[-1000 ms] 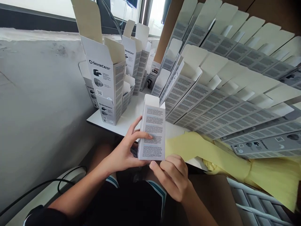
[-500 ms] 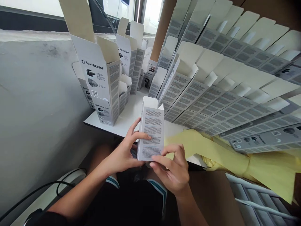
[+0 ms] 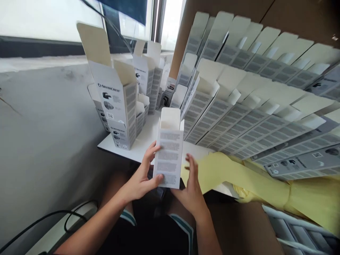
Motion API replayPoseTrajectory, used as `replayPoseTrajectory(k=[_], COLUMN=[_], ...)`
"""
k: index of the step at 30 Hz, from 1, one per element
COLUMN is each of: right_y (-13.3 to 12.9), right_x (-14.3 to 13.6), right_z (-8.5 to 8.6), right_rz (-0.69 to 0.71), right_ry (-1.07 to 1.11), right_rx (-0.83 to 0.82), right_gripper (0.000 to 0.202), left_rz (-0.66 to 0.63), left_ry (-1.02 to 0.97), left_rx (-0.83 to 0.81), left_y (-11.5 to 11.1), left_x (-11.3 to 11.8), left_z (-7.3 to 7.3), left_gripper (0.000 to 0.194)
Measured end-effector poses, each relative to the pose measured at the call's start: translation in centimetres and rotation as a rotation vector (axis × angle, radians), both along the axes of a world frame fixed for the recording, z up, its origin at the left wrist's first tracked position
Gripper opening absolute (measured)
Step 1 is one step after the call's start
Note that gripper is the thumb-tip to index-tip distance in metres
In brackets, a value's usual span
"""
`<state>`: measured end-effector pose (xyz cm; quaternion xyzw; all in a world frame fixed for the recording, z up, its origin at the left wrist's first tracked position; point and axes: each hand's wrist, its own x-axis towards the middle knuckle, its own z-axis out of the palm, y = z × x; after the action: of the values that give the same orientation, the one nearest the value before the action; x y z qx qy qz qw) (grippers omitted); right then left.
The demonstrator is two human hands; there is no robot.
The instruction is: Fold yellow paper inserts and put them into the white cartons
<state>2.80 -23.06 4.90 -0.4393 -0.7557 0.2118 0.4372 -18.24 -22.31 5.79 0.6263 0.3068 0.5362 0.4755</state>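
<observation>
in the head view, the left hand (image 3: 143, 180) grasps a white printed carton (image 3: 168, 156), its thumb lying on the lower part of the printed face and its fingers along the left side; the carton is at the near edge of the white table (image 3: 145, 141), top flap raised. the right hand (image 3: 190, 191) is loose and unclenched beside the carton's lower right corner, fingers lifted off its side; its thumb perhaps touches the bottom edge, though blur makes that hard to tell. silvercrest boxes (image 3: 113, 102) stand at the left, rows of flap-up boxes (image 3: 223, 120) fill the right, and yellow sheeting (image 3: 215, 170) lies near the right hand
</observation>
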Motion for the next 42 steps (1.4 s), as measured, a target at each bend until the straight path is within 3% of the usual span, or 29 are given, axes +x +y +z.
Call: replayPoseTrajectory(k=[2, 4, 9, 12, 14, 16, 23, 28, 33, 42], right_y=[0.3, 0.9, 3.4, 4.3, 4.6, 4.8, 5.7, 6.2, 6.8, 7.0], right_x=[0.2, 0.0, -0.9, -0.9, -0.7, -0.4, 0.2, 0.5, 0.9, 0.8], right_z=[-1.7, -3.2, -5.3, -5.6, -6.0, -6.8, -10.8, -11.5, -11.8, -12.9], right_rz=[0.154, 0.221, 0.102, 0.040, -0.027, -0.057, -0.087, -0.045, -0.002, -0.008], right_ry=[0.139, 0.250, 0.170, 0.072, 0.020, -0.009, 0.032, 0.092, 0.182, 0.373], right_rx=[-0.240, -0.340, -0.283, -0.167, -0.098, -0.066, -0.039, -0.119, -0.155, -0.155], right_gripper=[0.095, 0.083, 0.077, 0.077, 0.073, 0.065, 0.058, 0.067, 0.057, 0.054], left_rz=[-0.014, -0.044, -0.128, 0.061, 0.242, 0.339, 0.166, 0.123, 0.055, -0.031], left_ry=[-0.081, -0.137, -0.178, -0.243, -0.311, -0.391, -0.382, -0.338, -0.244, -0.173], left_rx=[-0.053, -0.118, -0.266, -0.230, -0.150, -0.056, 0.126, 0.129, 0.091, 0.037], left_y=[1.1, 2.3, 4.7, 7.2, 10.0, 13.5, 25.9, 31.9, 35.1, 37.3], left_x=[0.4, 0.7, 1.3, 1.4, 1.4, 1.5, 1.8, 1.7, 1.8, 2.0], left_z=[-0.9, -1.5, -2.0, -1.6, -0.6, 1.0, 8.4, 11.2, 11.4, 10.0], left_gripper=[0.092, 0.104, 0.097, 0.082, 0.071, 0.067, 0.078, 0.074, 0.073, 0.073])
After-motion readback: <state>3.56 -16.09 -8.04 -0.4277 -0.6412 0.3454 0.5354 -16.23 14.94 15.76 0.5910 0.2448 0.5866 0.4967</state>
